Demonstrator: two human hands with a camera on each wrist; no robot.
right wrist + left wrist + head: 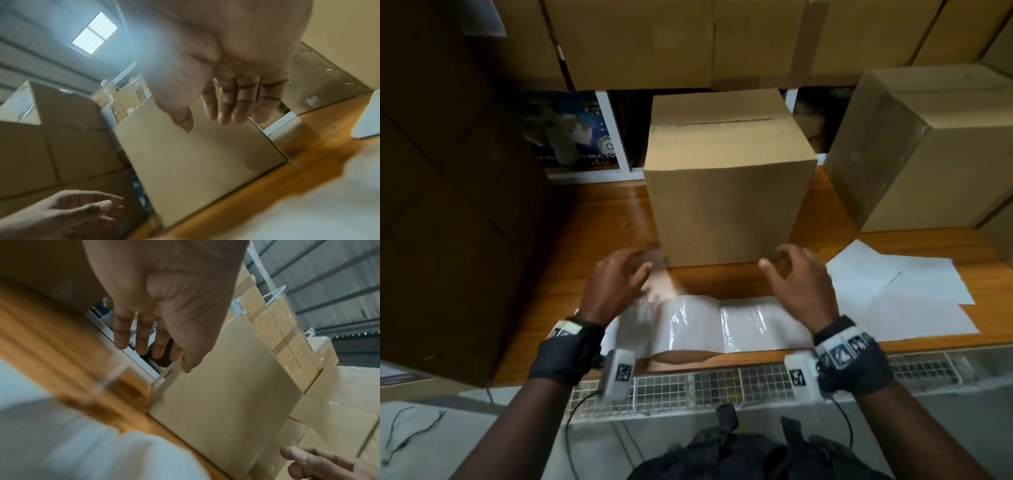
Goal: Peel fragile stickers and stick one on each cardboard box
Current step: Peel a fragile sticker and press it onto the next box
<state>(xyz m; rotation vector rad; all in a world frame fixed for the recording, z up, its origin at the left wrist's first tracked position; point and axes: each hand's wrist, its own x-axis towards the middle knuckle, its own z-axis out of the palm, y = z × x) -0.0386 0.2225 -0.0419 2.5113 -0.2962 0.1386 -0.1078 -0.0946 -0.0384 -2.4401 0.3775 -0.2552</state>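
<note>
Hovering over the near edge of the brown wooden table (599, 219), both hands hold nothing. The left hand (616, 277) and right hand (796, 277) have fingers spread and loosely bent, one toward each lower corner of the plain brown cardboard box (729, 192), which stands upright mid-table with its top seam taped and no sticker on the faces shown.

The glossy white strip of sticker backing (709, 325) lies flat along the table edge, under and between the wrists; whether stickers remain on it cannot be told.

Judged step: between stickers, either positioning this box or going for the strip. The next move calls for lifting a sticker edge cleanly, then pressing it flat on a box face.

Head view alone shows the strip's shiny panels, loose white paper sheets (900, 294) to the right, and a second, larger cardboard box (928, 150) beyond. The left wrist view shows the left hand's fingers (144, 337) straight and apart, clear of the box face; the right wrist view, blurred, shows the same of the right.
</note>
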